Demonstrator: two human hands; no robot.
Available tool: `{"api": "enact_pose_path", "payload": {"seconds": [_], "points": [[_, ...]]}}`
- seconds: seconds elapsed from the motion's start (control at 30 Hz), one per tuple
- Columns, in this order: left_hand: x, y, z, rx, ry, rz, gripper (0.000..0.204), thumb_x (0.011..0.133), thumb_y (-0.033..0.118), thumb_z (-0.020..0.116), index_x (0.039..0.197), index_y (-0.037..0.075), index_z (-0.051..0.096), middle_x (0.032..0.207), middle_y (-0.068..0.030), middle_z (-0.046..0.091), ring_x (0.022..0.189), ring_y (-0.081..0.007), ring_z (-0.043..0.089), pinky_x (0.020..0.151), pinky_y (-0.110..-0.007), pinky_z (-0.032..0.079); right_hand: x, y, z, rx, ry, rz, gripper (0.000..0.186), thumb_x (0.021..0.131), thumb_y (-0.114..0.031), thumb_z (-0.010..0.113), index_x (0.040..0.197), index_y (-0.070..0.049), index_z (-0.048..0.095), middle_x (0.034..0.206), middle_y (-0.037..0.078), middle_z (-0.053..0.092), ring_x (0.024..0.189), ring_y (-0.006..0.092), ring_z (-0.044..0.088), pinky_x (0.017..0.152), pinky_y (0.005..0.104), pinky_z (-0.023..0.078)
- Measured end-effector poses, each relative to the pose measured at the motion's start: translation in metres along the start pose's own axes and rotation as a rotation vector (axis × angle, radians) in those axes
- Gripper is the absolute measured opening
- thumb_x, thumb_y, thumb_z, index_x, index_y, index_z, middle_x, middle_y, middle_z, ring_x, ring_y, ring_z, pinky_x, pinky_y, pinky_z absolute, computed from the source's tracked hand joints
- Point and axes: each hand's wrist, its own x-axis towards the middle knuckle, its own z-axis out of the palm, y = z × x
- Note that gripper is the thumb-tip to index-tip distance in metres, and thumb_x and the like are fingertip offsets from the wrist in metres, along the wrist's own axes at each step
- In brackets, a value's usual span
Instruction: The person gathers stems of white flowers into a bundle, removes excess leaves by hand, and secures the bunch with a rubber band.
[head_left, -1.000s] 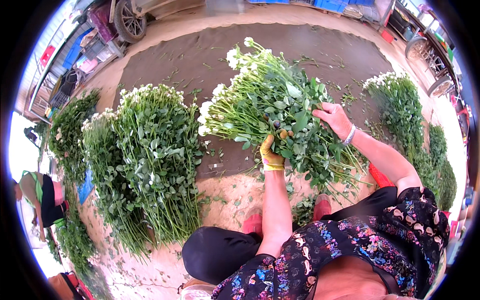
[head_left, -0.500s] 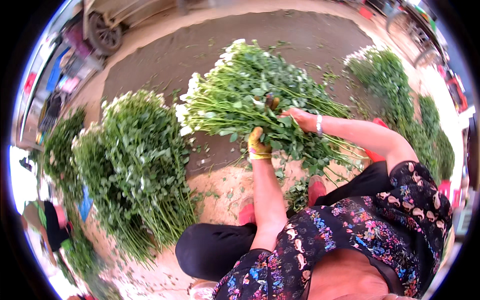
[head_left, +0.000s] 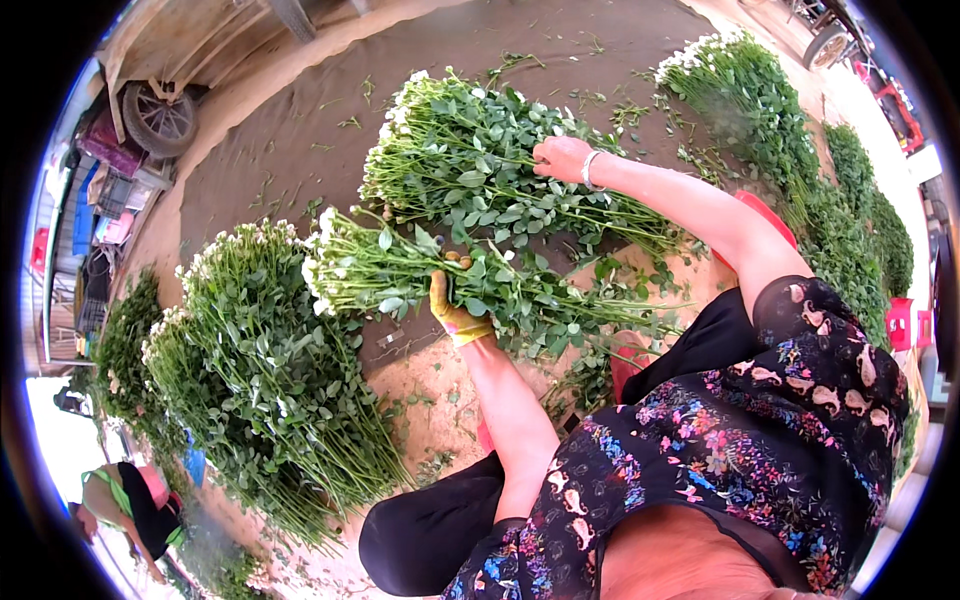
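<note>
In its yellow glove, my left hand (head_left: 455, 305) is closed around the stems of a bunch of white flowers (head_left: 345, 265). The blooms point left and the leafy stems trail right toward my knees. Just beyond lies a larger pile of white flowers (head_left: 470, 150) on a dark ground sheet (head_left: 290, 150). My right hand (head_left: 563, 160), bare with a bracelet at the wrist, is over the stems of that pile. Its fingers are curled together at the leaves, pinching a flower stem.
A big heap of cut flowers (head_left: 270, 370) stands on my left, another flower pile (head_left: 750, 110) at the far right. Loose leaves litter the sheet. A red stool (head_left: 905, 325) is at right, a wheeled cart (head_left: 160, 118) at far left. Another person (head_left: 135, 510) bends over at lower left.
My left hand has moved left and nearer with a bunch, now apart from the larger pile. My right hand has gone farther away, onto that pile. The view has shifted slightly.
</note>
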Motion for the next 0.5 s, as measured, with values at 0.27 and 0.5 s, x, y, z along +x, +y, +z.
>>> {"api": "enact_pose_path", "payload": {"seconds": [0.27,0.5], "points": [[-0.001,0.006,-0.018,0.029,0.043,0.047,0.038,0.086,0.033,0.06,0.108,0.003,0.054,0.089,-0.0096,0.062,0.087,-0.0236,0.062,0.077,-0.038,0.052,0.023,0.028,0.024,-0.047,0.117,0.027,0.016,0.075,-0.018,0.062,0.082,-0.004,0.058,0.084,0.016,0.063,0.087,0.0337,0.062,0.075,0.0441,0.049],[0.005,-0.004,-0.015,0.08,0.05,0.053,0.044,0.085,0.031,0.06,0.118,0.003,0.053,0.095,-0.0076,0.062,0.087,-0.0223,0.062,0.078,-0.04,0.053,0.005,-0.001,-0.038,0.508,0.187,0.116,0.025,0.081,-0.021,0.061,0.099,-0.003,0.062,0.082,0.012,0.065,0.064,0.0222,0.06,0.063,0.0346,0.049]]}}
